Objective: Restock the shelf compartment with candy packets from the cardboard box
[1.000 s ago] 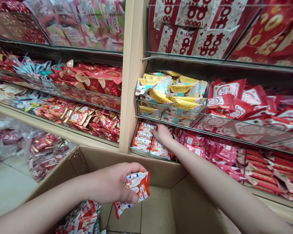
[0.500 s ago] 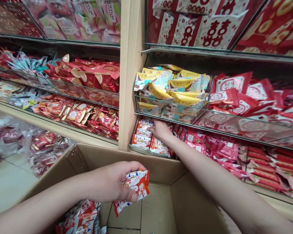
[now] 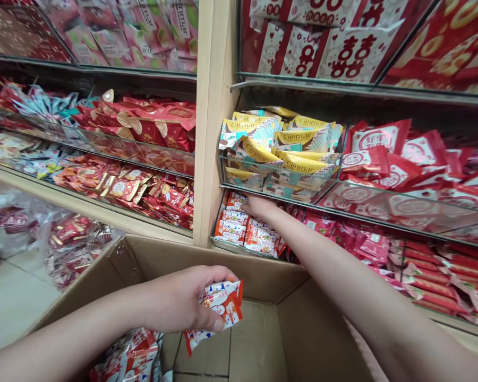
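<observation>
My left hand [image 3: 195,300] is closed around a small red, white and orange snack packet [image 3: 223,305], held over the open cardboard box [image 3: 163,257]. My right hand [image 3: 261,207] reaches into the lowest shelf bin, under the glass ledge. Rows of similar red and white snack packets [image 3: 231,231] lie there, and one packet [image 3: 236,201] is at its fingertips. Most of the right fingers are hidden by the ledge and the hand itself, so I cannot tell whether they grip it. More such packets [image 3: 137,355] lie in the box below my left forearm.
Yellow Ginmar packets [image 3: 298,139] fill the bin above my right hand. Pink packets [image 3: 350,241] lie to its right. A wooden upright [image 3: 207,122] divides the shelves. Clear plastic bags of red packets [image 3: 69,239] rest on the tiled floor at left.
My right hand has moved slightly deeper into the bottom bin, its fingers now more hidden. A packet shows by its fingertips. The left hand and its packet have hardly moved.
</observation>
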A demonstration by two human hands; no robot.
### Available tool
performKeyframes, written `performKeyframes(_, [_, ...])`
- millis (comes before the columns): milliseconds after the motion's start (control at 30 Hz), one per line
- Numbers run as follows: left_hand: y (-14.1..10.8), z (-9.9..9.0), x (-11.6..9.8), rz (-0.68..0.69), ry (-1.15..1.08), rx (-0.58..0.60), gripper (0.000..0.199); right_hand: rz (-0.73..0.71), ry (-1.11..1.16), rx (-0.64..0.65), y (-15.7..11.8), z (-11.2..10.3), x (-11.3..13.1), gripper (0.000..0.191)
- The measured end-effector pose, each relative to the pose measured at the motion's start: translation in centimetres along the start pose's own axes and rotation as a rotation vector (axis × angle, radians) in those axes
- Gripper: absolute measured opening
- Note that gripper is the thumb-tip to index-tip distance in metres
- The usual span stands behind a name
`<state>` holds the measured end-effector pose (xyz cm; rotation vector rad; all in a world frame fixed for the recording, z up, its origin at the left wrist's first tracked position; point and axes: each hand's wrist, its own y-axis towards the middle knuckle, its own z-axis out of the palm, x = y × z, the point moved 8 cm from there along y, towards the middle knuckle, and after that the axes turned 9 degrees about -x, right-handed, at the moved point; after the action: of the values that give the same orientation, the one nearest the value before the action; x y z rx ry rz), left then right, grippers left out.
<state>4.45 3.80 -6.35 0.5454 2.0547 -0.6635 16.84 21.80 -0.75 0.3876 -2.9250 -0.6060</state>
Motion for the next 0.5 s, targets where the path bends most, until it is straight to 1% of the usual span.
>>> performKeyframes(133, [0.1, 0.0, 0.1, 0.004, 0.022, 0.001, 0.037, -0.035, 0.008, -0.014, 0.3, 0.0, 0.2, 0.046])
performKeyframes(267, [0.0, -0.2, -0.1, 0.029, -0.010, -0.022, 0.035, -0.063, 0.035, 0.059, -0.3, 0.7, 0.5, 0.043])
performKeyframes(333, [0.0, -0.5, -0.2, 0.032, -0.003, -0.049, 0.036, -0.083, 0.058, 0.069, -0.6, 0.5, 0.7, 0.043])
performKeyframes(433, [-0.2, -0.7, -0.3, 0.019, -0.012, -0.059, 0.041, -0.116, 0.092, -0.004, -1.0, -0.7, 0.7, 0.039])
performKeyframes(500, [-0.1, -0.9, -0.5, 0.016, -0.080, -0.073, 0.042, -0.114, 0.112, -0.069, -1.5, -1.8, 0.5, 0.036])
